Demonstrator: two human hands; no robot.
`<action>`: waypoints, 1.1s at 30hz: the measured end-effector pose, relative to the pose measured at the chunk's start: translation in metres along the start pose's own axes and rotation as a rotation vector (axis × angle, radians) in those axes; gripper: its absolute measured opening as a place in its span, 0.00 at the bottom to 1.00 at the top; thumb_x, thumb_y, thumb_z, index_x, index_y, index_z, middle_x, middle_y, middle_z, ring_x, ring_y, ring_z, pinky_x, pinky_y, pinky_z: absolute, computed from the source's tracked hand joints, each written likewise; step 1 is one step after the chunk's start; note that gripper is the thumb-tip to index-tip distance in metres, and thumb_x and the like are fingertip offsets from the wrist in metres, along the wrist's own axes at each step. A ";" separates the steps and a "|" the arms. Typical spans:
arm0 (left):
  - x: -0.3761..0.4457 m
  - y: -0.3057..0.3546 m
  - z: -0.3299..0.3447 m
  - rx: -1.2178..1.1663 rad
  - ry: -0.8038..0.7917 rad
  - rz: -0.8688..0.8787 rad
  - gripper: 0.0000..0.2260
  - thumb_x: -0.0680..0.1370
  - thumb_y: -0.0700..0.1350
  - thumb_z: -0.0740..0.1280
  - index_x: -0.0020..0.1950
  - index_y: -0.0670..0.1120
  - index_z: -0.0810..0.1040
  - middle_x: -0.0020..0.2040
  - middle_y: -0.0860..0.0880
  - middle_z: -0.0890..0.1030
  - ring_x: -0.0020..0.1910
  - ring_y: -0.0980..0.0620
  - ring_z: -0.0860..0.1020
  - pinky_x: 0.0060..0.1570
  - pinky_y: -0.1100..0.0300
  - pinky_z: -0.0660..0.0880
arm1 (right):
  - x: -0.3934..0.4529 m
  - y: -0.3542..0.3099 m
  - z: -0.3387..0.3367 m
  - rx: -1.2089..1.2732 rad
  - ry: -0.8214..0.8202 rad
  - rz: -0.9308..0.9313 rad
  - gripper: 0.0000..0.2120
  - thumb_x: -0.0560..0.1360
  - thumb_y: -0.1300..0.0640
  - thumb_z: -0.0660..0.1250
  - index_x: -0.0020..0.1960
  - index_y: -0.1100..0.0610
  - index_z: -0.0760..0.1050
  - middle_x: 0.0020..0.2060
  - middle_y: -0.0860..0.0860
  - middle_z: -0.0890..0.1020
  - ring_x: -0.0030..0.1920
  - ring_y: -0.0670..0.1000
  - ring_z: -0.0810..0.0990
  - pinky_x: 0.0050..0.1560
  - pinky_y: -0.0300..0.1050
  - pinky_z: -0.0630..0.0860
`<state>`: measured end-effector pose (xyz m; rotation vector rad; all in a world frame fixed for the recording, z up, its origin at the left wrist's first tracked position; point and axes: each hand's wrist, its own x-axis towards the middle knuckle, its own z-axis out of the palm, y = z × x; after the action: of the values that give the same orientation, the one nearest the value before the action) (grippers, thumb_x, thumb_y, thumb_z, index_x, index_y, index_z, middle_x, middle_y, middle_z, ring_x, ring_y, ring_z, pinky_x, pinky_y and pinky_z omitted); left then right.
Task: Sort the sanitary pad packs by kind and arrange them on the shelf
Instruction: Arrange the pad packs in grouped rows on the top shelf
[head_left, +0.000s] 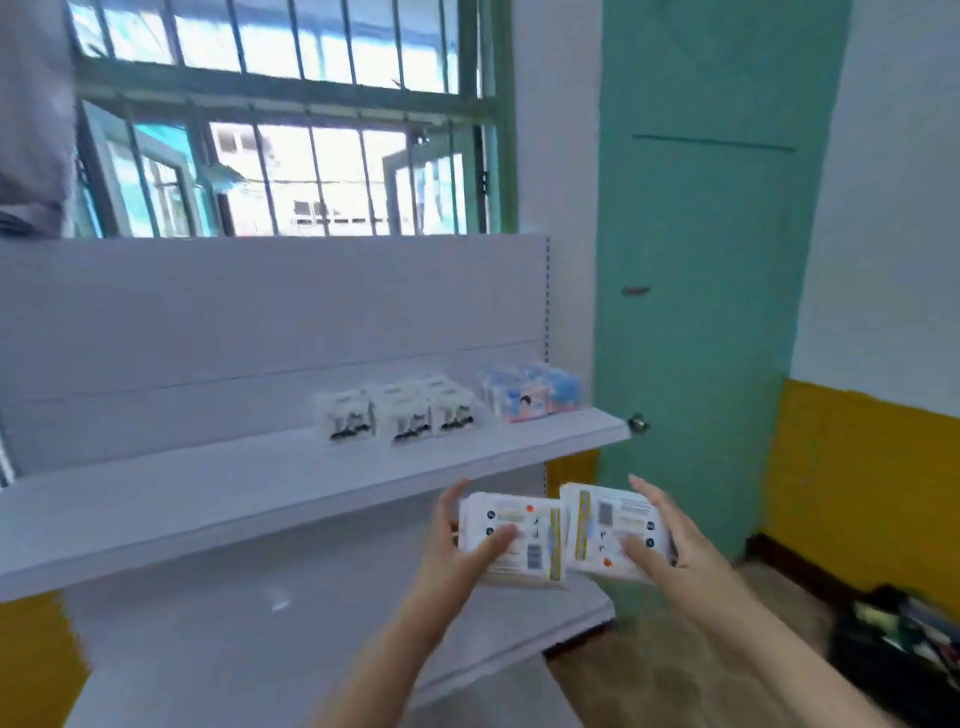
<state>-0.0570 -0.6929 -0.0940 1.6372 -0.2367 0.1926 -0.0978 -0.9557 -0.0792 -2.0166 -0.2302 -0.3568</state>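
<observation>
Nearest: left hand (467, 545) gripping one white pack (511, 540), right hand (660, 545) gripping a second white pack (613, 527), thumbs on the printed backs, fingers wrapped behind, both held edge to edge just below the front lip of the shelf (208, 493). Farther back on the shelf: a block of white-and-black packs (400, 413) and, just beside it at the right end, a blue-and-pink group (530, 392), already sorted by kind. Judged partly done: these two still to place, most of the shelf unfilled.

both hands (467, 551) (670, 545) raised, fingers (452, 499) curled, gripping.
</observation>
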 end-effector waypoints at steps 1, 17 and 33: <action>0.011 -0.002 -0.028 0.004 0.034 0.000 0.32 0.70 0.52 0.78 0.69 0.61 0.66 0.59 0.51 0.80 0.51 0.61 0.82 0.52 0.63 0.79 | 0.021 -0.010 0.021 0.073 -0.007 0.006 0.34 0.72 0.42 0.69 0.73 0.34 0.57 0.62 0.36 0.75 0.58 0.35 0.77 0.53 0.31 0.71; 0.178 -0.056 -0.257 0.222 0.347 -0.084 0.34 0.67 0.43 0.81 0.66 0.46 0.66 0.57 0.46 0.79 0.52 0.53 0.80 0.50 0.59 0.79 | 0.249 -0.024 0.233 0.176 -0.110 0.110 0.49 0.67 0.57 0.79 0.78 0.44 0.53 0.72 0.52 0.68 0.64 0.53 0.74 0.53 0.47 0.80; 0.332 -0.145 -0.272 0.377 0.387 -0.033 0.46 0.64 0.56 0.80 0.75 0.58 0.58 0.67 0.51 0.68 0.66 0.52 0.73 0.63 0.46 0.75 | 0.391 0.056 0.301 0.158 -0.290 0.053 0.39 0.71 0.54 0.77 0.72 0.34 0.60 0.67 0.32 0.69 0.62 0.29 0.69 0.53 0.23 0.69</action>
<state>0.3066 -0.4238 -0.1229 1.9333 0.1316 0.5486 0.3322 -0.7094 -0.1188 -1.9086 -0.3728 -0.0101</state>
